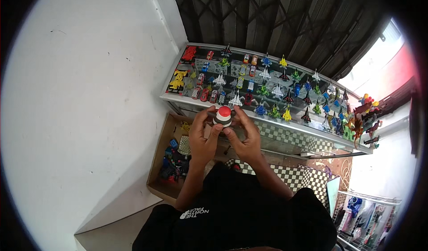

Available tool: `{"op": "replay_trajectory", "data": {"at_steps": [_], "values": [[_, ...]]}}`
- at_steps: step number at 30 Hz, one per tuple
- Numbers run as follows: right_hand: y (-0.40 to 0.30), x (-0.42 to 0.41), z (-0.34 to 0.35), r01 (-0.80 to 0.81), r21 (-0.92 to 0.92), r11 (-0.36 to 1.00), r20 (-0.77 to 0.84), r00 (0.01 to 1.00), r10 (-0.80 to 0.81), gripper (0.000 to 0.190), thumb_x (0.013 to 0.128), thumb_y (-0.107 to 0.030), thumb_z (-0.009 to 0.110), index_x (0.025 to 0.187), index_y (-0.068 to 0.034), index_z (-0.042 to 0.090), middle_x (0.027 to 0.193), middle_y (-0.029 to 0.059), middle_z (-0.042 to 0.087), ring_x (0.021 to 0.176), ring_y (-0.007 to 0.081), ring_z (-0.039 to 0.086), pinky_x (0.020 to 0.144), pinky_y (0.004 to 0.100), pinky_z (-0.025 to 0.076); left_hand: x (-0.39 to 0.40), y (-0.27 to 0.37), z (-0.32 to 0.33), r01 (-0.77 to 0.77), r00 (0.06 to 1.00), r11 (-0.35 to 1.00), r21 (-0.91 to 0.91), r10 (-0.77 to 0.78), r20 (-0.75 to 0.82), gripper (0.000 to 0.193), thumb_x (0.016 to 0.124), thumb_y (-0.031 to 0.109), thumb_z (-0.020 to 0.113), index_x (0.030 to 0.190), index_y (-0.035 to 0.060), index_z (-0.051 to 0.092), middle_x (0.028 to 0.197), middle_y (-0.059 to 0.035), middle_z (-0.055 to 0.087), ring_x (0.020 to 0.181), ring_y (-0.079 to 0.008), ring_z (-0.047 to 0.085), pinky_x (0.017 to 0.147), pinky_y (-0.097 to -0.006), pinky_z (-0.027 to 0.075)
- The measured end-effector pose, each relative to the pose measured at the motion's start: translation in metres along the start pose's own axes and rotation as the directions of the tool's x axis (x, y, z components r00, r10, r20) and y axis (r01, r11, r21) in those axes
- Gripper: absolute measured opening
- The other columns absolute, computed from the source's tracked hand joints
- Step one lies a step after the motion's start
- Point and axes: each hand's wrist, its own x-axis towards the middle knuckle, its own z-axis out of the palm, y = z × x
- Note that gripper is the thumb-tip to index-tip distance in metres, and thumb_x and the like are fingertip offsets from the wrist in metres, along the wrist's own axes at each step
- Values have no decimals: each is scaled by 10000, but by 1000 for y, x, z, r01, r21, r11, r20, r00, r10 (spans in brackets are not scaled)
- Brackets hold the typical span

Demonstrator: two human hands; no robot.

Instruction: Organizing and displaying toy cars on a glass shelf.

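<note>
A small rounded toy (222, 116) with a red top and white and dark bands is held upright between my two hands. My left hand (203, 135) grips its left side, and my right hand (246, 135) grips the opposite side. Both thumbs press near its white base, so part of its sides is hidden. Just beyond my fingertips, a white toy jet (236, 99) stands at the front edge of a glass display case (200, 103). Several small toy cars, such as a red one (204, 95), are lined up to the left of that jet.
More toy jets, including a yellow one (287, 114), and animal figures (358, 127) cover the case. An open cardboard box (157, 170) of toys stands below left, beside a white wall (87, 100). A dark folding shutter (267, 13) rises behind; a wire rack (367, 217) is lower right.
</note>
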Motion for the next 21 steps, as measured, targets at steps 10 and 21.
{"op": "replay_trajectory", "data": {"at_steps": [10,21], "values": [[-14,15,10,54,-110,993,-16,998,-56,647,966,-94,731,1541,7,452,1138,130,729,1087,196,688,974,341,516,12,-4,-9,-50,999,998,41,51,-18,472,980,281,752,1313,-27,621,1209,-89,650,1039,-164,610,893,-302,491],[-3,21,20,-80,127,989,-225,968,107,281,1049,-155,652,1282,1,643,1093,82,757,1008,114,688,894,277,534,26,-5,-15,-63,995,996,70,57,84,453,972,251,760,1310,-21,630,1224,-105,663,1063,-177,647,901,-309,510]]}}
